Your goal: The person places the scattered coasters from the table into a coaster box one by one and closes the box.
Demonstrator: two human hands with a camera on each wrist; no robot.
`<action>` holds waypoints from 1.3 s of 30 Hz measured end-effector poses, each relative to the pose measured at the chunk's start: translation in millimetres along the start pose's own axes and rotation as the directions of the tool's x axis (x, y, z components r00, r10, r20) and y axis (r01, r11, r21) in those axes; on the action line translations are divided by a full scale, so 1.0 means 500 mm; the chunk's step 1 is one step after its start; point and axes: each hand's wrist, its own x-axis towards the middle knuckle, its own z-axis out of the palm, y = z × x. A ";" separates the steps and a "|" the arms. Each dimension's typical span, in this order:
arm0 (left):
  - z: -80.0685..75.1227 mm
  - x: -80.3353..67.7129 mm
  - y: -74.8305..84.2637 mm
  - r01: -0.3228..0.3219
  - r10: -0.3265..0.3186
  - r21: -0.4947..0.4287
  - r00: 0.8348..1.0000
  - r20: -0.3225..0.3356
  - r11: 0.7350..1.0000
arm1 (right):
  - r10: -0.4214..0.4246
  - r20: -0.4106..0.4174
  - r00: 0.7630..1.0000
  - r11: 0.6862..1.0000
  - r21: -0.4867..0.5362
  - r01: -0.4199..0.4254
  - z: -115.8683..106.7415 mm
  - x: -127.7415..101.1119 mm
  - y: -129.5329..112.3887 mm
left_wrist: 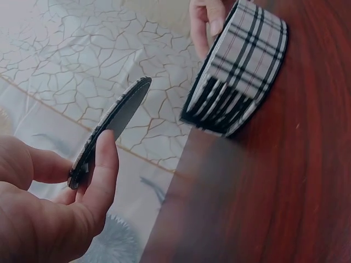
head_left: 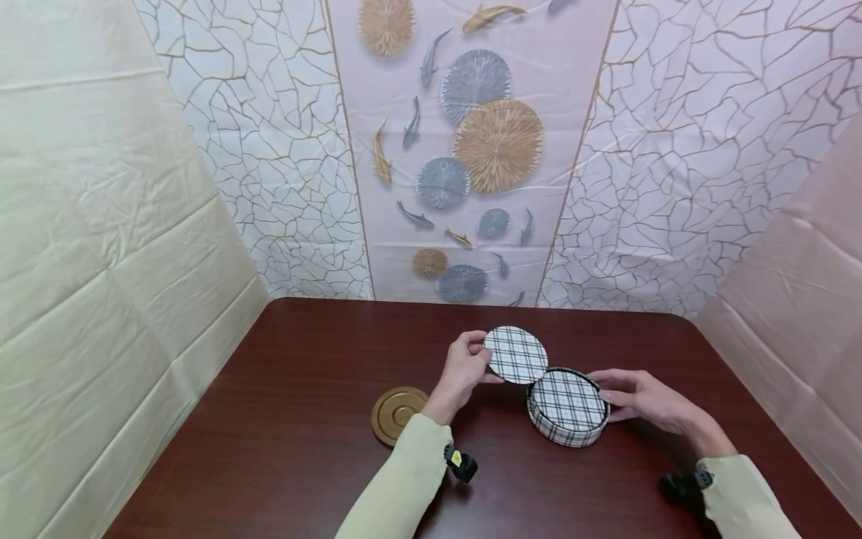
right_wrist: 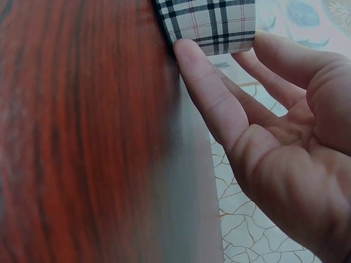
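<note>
A round plaid coaster (head_left: 515,355) is pinched at its edge by my left hand (head_left: 465,368), thumb on one face and fingers behind. In the left wrist view that coaster (left_wrist: 118,112) appears nearly edge-on, apart from the holder. The round plaid coaster holder (head_left: 568,419) stands on the table with more coasters (head_left: 569,399) stacked inside. Through a gap in its wall, several coaster edges (left_wrist: 216,104) show in the left wrist view. My right hand (head_left: 643,400) grips the holder's right side, thumb at the rim and fingers along the wall (right_wrist: 219,27).
A brown round lid-like disc (head_left: 397,414) with raised rings lies on the dark wooden table (head_left: 283,449), left of the holder and partly behind my left forearm. Patterned cloth (head_left: 465,150) hangs behind the table's far edge, with cream cloth (head_left: 114,262) along the left.
</note>
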 end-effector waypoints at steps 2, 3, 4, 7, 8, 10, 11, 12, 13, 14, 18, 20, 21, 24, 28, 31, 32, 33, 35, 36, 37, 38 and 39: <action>0.007 -0.001 -0.007 0.012 -0.012 -0.010 1.000 0.008 1.000 | -0.001 -0.001 1.000 1.000 0.001 0.001 0.001 0.000 -0.001; 0.010 -0.002 -0.011 0.017 -0.017 -0.013 1.000 0.014 1.000 | -0.004 0.000 1.000 1.000 0.000 0.004 0.001 -0.001 -0.002; 0.013 -0.003 -0.014 0.018 -0.018 -0.010 1.000 0.019 1.000 | -0.002 -0.002 1.000 1.000 0.003 0.002 0.001 -0.001 -0.003; 0.024 -0.008 -0.025 0.033 -0.033 0.003 0.999 0.031 0.999 | 0.003 -0.006 1.000 1.000 0.004 -0.003 0.001 0.000 -0.003; 0.027 -0.009 -0.028 0.040 -0.040 0.011 0.998 0.040 0.999 | 0.003 -0.005 1.000 1.000 -0.002 -0.003 0.001 0.000 -0.002; 0.036 -0.012 -0.033 0.049 -0.050 0.023 0.997 0.055 0.999 | 0.005 -0.010 1.000 1.000 -0.009 -0.005 0.001 -0.001 0.000; 0.041 -0.013 -0.036 0.055 -0.056 0.028 0.996 0.063 0.998 | 0.008 -0.013 1.000 1.000 -0.008 -0.008 0.000 -0.001 0.001; 0.046 -0.015 -0.038 0.059 -0.061 0.030 0.996 0.070 0.998 | 0.004 -0.012 1.000 1.000 -0.011 -0.004 0.000 -0.001 0.002; 0.051 -0.016 -0.039 0.063 -0.065 0.032 0.995 0.073 0.997 | 0.000 -0.011 1.000 1.000 -0.015 0.000 -0.001 0.000 0.003; 0.056 -0.017 -0.041 0.066 -0.068 0.037 0.995 0.077 0.997 | -0.005 -0.009 1.000 1.000 -0.018 0.005 -0.001 0.000 0.005; 0.074 -0.025 -0.046 0.075 -0.079 0.054 0.994 0.072 0.996 | -0.011 0.000 1.000 1.000 -0.014 0.011 -0.002 0.001 0.007; 0.083 -0.028 -0.049 0.077 -0.082 0.066 0.994 0.073 0.995 | -0.011 0.003 1.000 1.000 -0.012 0.011 -0.002 0.001 0.008; 0.086 -0.030 -0.050 0.078 -0.083 0.071 0.994 0.073 0.994 | -0.005 0.000 1.000 1.000 -0.005 0.005 -0.002 0.001 0.008; 0.098 -0.032 -0.053 0.072 -0.079 0.089 0.994 0.075 0.993 | -0.013 0.005 1.000 1.000 -0.009 0.013 -0.003 0.001 0.009; 0.109 -0.037 -0.055 0.064 -0.073 0.124 0.995 0.067 0.990 | -0.022 0.013 1.000 1.000 0.007 0.022 -0.003 0.002 0.009; 0.117 -0.039 -0.054 0.058 -0.067 0.158 0.996 0.055 0.986 | -0.024 0.021 0.999 1.000 0.017 0.024 -0.004 0.003 0.009; 0.119 -0.040 -0.053 0.053 -0.062 0.172 0.997 0.051 0.984 | -0.026 0.023 0.999 1.000 0.018 0.025 -0.004 0.003 0.009; 0.121 -0.041 -0.053 0.048 -0.058 0.188 0.997 0.047 0.981 | -0.024 0.024 0.999 1.000 0.020 0.023 -0.004 0.002 0.009; 0.124 -0.044 -0.052 0.035 -0.045 0.224 0.998 0.038 0.974 | -0.022 0.024 0.999 1.000 0.015 0.022 -0.004 0.002 0.007; 0.126 -0.045 -0.051 0.027 -0.037 0.241 0.999 0.035 0.970 | -0.019 0.022 1.000 1.000 0.015 0.019 -0.004 0.001 0.005; 0.128 -0.045 -0.051 0.023 -0.032 0.255 0.999 0.032 0.967 | -0.019 0.020 1.000 1.000 0.012 0.018 -0.004 0.000 0.004; 0.129 -0.046 -0.050 0.019 -0.028 0.274 0.999 0.029 0.961 | -0.019 0.020 1.000 1.000 0.010 0.019 -0.004 0.000 0.003; 0.130 -0.047 -0.050 0.018 -0.027 0.293 0.999 0.025 0.956 | -0.020 0.019 1.000 1.000 0.007 0.020 -0.004 -0.001 0.002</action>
